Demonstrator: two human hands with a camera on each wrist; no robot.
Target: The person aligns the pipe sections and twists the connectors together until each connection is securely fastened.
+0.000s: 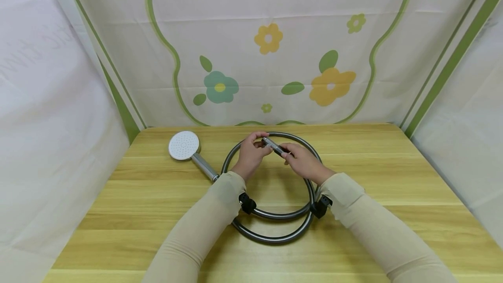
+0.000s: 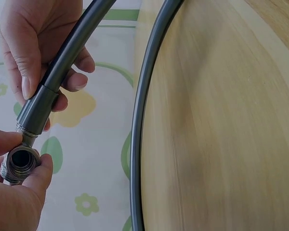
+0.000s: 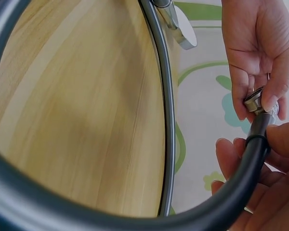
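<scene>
My left hand [image 1: 250, 154] pinches a metal threaded fitting [image 2: 24, 163] with an open round mouth between thumb and fingers. With my right hand [image 1: 304, 160] I grip the dark sleeve [image 2: 38, 110] at the end of a grey shower hose [image 1: 275, 239]. Fitting and hose end meet, in line; how far they are threaded together I cannot tell. Loops of the hose lie on the table around and below both hands. A shower head [image 1: 184, 145] with a white face lies left of my left hand, its grey handle toward the hose.
Beneath everything is a wooden table [image 1: 373, 239]. A white cloth with printed flowers [image 1: 268, 38] hangs behind its far edge, and white cloth walls [image 1: 51, 112] stand at both sides. Black straps [image 1: 247, 203] sit at the wrists.
</scene>
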